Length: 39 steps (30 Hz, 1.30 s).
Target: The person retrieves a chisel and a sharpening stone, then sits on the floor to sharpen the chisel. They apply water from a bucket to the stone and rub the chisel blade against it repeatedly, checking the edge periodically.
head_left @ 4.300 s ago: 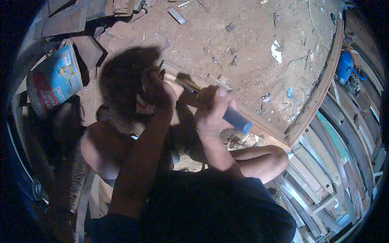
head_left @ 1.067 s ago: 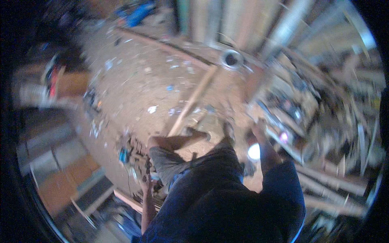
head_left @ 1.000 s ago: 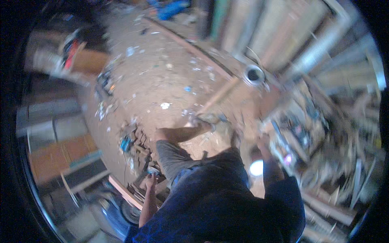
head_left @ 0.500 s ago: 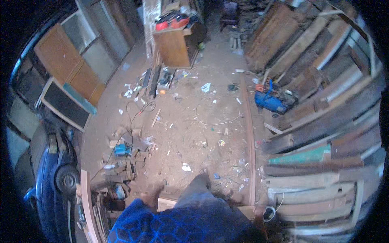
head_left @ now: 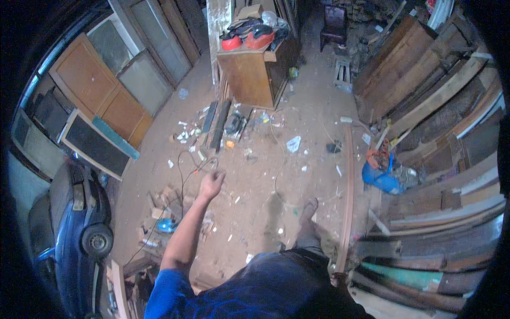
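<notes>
My left hand (head_left: pixel 213 182) swings out ahead over the littered floor, its fingers loosely curled, with nothing seen in it. A looped dark cable (head_left: pixel 183 186) lies on the floor beyond it, with offcuts and a light-blue object (head_left: pixel 167 225) to the left. My right hand (head_left: pixel 338 279) hangs low at my right hip, small and shadowed, beside a long wooden strip (head_left: pixel 348 186) on the floor; what its fingers do cannot be made out. My sandalled foot (head_left: pixel 308 210) is on the dusty floor below.
Ahead, a wooden cabinet (head_left: pixel 244 80) bears red and black items, with a dark chair (head_left: pixel 333 29) behind. Old doors (head_left: pixel 98 90) lean at left above a blue car (head_left: pixel 71 223). Planks (head_left: pixel 425 101) line the right, near a blue machine (head_left: pixel 385 178). Dark bars (head_left: pixel 222 127) lie before the cabinet.
I have risen from squatting over a wooden piece with a blue-handled tool, turned, and stepped toward the cabinet. My left hand has swung forward; the tool is no longer seen in my hands.
</notes>
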Each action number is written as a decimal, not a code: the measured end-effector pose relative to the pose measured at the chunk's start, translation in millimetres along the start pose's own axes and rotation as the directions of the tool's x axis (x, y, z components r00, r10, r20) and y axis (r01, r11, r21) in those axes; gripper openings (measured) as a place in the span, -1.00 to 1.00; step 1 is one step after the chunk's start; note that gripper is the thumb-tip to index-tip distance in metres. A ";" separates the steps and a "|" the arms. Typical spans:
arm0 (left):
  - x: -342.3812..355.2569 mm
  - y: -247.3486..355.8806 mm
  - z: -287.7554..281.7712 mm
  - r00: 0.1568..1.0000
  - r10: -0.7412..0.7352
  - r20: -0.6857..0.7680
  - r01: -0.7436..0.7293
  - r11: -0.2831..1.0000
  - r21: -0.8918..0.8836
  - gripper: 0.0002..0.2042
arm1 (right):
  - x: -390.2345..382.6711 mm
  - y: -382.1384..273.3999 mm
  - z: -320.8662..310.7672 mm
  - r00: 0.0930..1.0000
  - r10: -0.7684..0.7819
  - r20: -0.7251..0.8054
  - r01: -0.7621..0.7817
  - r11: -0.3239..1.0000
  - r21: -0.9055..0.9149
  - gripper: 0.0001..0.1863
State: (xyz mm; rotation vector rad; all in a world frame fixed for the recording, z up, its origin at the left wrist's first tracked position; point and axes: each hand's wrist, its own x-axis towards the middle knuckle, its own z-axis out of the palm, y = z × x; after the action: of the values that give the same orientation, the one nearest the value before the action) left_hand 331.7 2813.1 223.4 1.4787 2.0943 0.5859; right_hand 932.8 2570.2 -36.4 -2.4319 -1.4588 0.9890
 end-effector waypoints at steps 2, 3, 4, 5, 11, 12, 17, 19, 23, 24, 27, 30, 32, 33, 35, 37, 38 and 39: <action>43.4 -78.5 22.0 0.975 -0.161 -0.155 0.178 0.979 0.103 -0.50 | 81.5 -31.6 1.7 0.998 -0.027 0.065 0.028 0.999 -0.020 -0.75; 58.5 -97.5 37.5 0.972 -0.191 -0.134 0.193 0.981 0.004 -0.50 | 116.3 -36.5 -11.9 0.997 -0.015 0.078 0.019 0.999 -0.048 -0.75; 71.1 -114.0 58.6 0.960 -0.185 -0.212 0.196 0.980 0.035 -0.51 | 165.1 -51.1 -22.2 0.997 -0.027 0.076 0.032 0.997 -0.065 -0.75; 76.4 -156.4 71.0 0.958 -0.217 -0.189 0.227 0.973 0.034 -0.53 | 213.4 -71.7 -29.9 0.994 -0.048 0.096 0.056 0.995 -0.078 -0.75; 36.1 -184.0 191.1 0.601 -0.778 0.184 0.786 0.617 0.043 -0.48 | 510.5 -223.4 -169.9 0.949 -0.317 0.007 0.312 0.929 -0.197 -0.73; 40.4 -164.3 207.4 0.536 -0.811 0.234 0.832 0.555 0.020 -0.50 | 553.5 -261.6 -195.4 0.937 -0.349 -0.009 0.341 0.920 -0.195 -0.73; 147.2 -92.5 283.3 0.526 -0.776 0.347 0.842 0.532 -0.086 -0.55 | 729.7 -471.9 -277.5 0.867 -0.490 -0.090 0.481 0.870 -0.107 -0.72; 215.9 -74.8 308.8 0.547 -0.753 0.366 0.829 0.547 -0.115 -0.57 | 781.9 -535.0 -285.3 0.854 -0.513 -0.084 0.508 0.858 -0.072 -0.72; 410.1 -47.0 336.3 0.654 -0.670 0.351 0.748 0.643 -0.164 -0.60 | 871.4 -602.1 -276.2 0.875 -0.483 -0.025 0.482 0.875 -0.056 -0.71; 462.1 -41.5 337.4 0.696 -0.646 0.313 0.714 0.669 -0.206 -0.61 | 890.9 -622.0 -272.5 0.877 -0.481 0.008 0.480 0.875 -0.070 -0.71; 622.6 -34.5 320.5 0.830 -0.550 0.092 0.545 0.767 -0.337 -0.62 | 950.8 -670.9 -261.6 0.878 -0.457 0.141 0.473 0.874 -0.111 -0.70; 771.6 -8.4 259.0 0.890 -0.412 -0.194 0.236 0.782 -0.577 -0.62 | 1018.2 -731.0 -260.6 0.837 -0.473 0.275 0.522 0.840 -0.145 -0.69; 842.9 101.6 207.3 0.897 -0.385 -0.217 0.196 0.787 -0.585 -0.65 | 1067.1 -759.7 -284.2 0.836 -0.454 0.309 0.521 0.833 -0.184 -0.69; 861.5 123.8 180.8 0.900 -0.343 -0.269 0.147 0.820 -0.553 -0.64 | 1086.9 -791.6 -278.9 0.811 -0.484 0.329 0.547 0.826 -0.133 -0.69; 896.1 109.1 158.2 0.872 -0.442 -0.211 0.221 0.740 -0.636 -0.60 | 1135.1 -867.8 -258.3 0.790 -0.520 0.326 0.510 0.851 0.123 -0.68; 931.3 118.4 160.3 0.826 -0.468 -0.314 0.171 0.740 -0.650 -0.61 | 1199.4 -925.6 -231.6 0.836 -0.460 0.300 0.211 0.774 0.597 -0.62; 942.7 121.0 166.9 0.789 -0.548 -0.279 0.309 0.746 -0.590 -0.63 | 1234.1 -958.8 -221.5 0.680 -0.534 0.502 -0.237 0.488 0.840 -0.61; 945.4 123.2 174.2 0.739 -0.627 -0.248 0.446 0.730 -0.519 -0.64 | 1263.6 -991.3 -212.5 0.469 -0.675 0.570 -0.685 0.129 0.717 -0.55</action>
State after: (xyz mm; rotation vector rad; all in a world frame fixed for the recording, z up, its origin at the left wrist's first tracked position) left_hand 265.5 3757.4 15.5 0.4493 2.3526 1.0926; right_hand 726.3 4177.0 -31.7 -0.6029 -0.2099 2.4082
